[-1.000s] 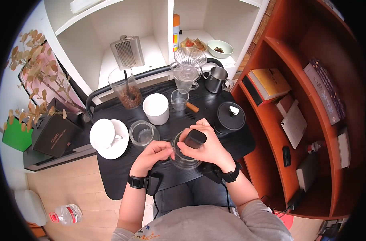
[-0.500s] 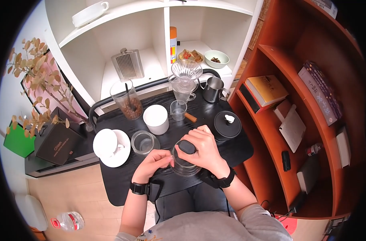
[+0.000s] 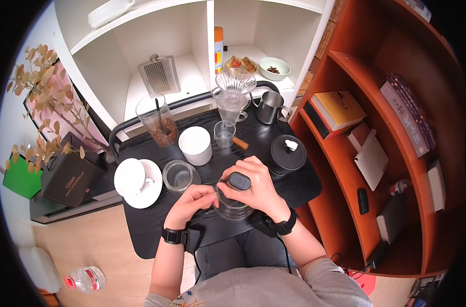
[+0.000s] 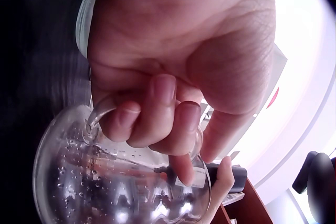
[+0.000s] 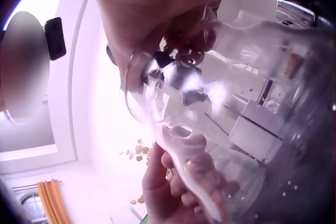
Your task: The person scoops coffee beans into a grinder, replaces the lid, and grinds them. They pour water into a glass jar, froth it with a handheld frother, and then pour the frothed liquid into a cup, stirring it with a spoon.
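On the black tray table (image 3: 212, 236), a clear glass vessel (image 3: 234, 211) stands near the front edge. My left hand (image 3: 188, 204) grips its handle; in the left wrist view curled fingers (image 4: 163, 92) pass round that handle, and droplets dot the glass (image 4: 73, 182). Above the vessel's mouth, my right hand (image 3: 258, 187) holds a black-topped tool (image 3: 239, 180) upright, fingers round it. The right wrist view has my right hand (image 5: 163, 3) at the mouth of the glass (image 5: 247, 98). The tool's lower end cannot be made out.
Left of the vessel are a glass jar (image 3: 177, 176), a white canister (image 3: 196, 146) and a cup on a saucer (image 3: 150, 197). Behind stand a tumbler of brown pieces (image 3: 164, 134), a small wooden-handled jug (image 3: 225, 135), a dripper (image 3: 235, 84) and a metal pitcher (image 3: 268, 108). A black lidded canister (image 3: 287, 156) is right.
The head view has shifted slightly. The black top of the tool has moved a little left in my right hand's grasp. My left hand keeps its grip on the handle.
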Demonstrator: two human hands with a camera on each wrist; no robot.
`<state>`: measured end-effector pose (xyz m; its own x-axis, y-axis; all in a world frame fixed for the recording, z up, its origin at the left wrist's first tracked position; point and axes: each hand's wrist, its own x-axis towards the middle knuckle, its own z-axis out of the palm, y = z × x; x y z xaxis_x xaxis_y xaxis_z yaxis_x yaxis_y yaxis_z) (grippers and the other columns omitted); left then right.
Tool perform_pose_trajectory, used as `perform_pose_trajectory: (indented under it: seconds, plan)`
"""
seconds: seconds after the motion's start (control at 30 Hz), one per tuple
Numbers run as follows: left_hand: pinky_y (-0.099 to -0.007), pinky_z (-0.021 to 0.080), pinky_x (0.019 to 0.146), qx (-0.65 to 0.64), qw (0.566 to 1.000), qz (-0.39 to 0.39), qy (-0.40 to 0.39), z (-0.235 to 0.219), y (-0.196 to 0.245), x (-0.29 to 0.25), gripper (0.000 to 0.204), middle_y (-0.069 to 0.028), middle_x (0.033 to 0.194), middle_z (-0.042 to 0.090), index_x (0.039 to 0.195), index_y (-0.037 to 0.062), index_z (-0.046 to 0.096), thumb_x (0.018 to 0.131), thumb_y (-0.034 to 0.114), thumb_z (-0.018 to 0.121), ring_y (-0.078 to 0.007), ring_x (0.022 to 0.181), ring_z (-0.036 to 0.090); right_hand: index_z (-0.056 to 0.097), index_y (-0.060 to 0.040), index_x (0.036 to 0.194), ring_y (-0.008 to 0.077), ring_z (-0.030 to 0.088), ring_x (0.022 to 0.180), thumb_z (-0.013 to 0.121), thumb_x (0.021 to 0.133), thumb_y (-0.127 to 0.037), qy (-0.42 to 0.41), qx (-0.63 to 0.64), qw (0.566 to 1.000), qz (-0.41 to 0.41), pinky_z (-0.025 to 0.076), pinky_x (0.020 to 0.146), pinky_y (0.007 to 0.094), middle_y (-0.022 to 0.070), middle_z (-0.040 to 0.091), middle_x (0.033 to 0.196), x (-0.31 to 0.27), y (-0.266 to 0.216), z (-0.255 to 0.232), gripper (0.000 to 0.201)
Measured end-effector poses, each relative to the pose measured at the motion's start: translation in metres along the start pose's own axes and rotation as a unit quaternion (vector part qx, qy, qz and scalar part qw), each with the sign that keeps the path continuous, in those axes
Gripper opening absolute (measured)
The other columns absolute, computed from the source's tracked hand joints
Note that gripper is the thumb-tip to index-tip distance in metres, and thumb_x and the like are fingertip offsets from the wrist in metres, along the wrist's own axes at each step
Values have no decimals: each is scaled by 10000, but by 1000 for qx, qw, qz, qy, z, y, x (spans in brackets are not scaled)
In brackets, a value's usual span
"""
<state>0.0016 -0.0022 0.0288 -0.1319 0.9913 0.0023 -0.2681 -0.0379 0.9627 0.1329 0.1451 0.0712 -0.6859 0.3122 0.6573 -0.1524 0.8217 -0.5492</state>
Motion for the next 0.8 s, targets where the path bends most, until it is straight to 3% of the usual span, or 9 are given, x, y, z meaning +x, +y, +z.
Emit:
perform_pose_trajectory:
  seconds: [0.07,0.2,0.27,0.4,0.47,0.57,0.67,0.8]
  plan:
    - [-212,191,496,8,1000,4,3,0,0,0,335,60,588,388,769,-49,600,902,256,563,-32,528,275,630,-86,704,211,569,607,749,663,-154,-32,-7,999,27,418,691,304,26,611,661,0,-3,-2,143]
    - [-214,183,495,1,1000,-8,-5,-5,-3,0,338,62,588,381,771,-50,599,902,259,562,-32,527,270,603,-87,683,216,566,584,738,667,-156,-28,6,999,29,420,700,307,28,608,641,-2,2,1,153]
    - [-201,205,496,2,1000,-3,-13,-6,-3,0,277,74,603,399,788,-19,609,915,220,550,-18,546,292,630,-15,757,251,552,550,739,669,-191,-6,23,1000,-5,421,651,310,91,573,596,-3,6,3,225]
    - [-201,204,497,-7,1000,-6,-16,-6,-3,0,282,73,606,398,790,-22,607,915,224,548,-20,547,291,624,-15,755,258,547,528,726,669,-168,-32,44,998,12,421,661,312,84,563,565,0,1,-4,202]
    - [-202,205,498,-10,1000,-8,-19,-7,-4,0,279,72,609,407,790,-23,605,917,219,547,-20,547,293,559,-68,660,239,527,525,695,671,-99,-38,47,998,16,420,692,308,46,544,569,1,-2,-6,140]
    - [-219,172,492,-4,1000,-3,-10,-3,-2,0,347,63,587,373,767,-46,590,910,268,554,-32,522,254,568,-66,669,238,526,531,705,663,-100,4,27,1000,-3,420,687,305,49,534,564,-1,0,-1,141]
    - [-217,172,491,-6,1000,-4,-12,-3,-1,0,343,63,585,373,774,-49,593,909,264,555,-32,522,257,583,-66,677,233,544,563,719,654,-108,-12,-43,999,-24,421,691,300,48,551,578,1,-4,-5,144]
    - [-209,181,489,1,1000,3,-12,-3,-3,1,331,58,598,409,793,-50,601,907,258,557,-28,520,269,596,-68,680,224,549,589,734,642,-118,-2,-20,1000,-8,424,699,298,37,572,597,-1,-2,-2,152]
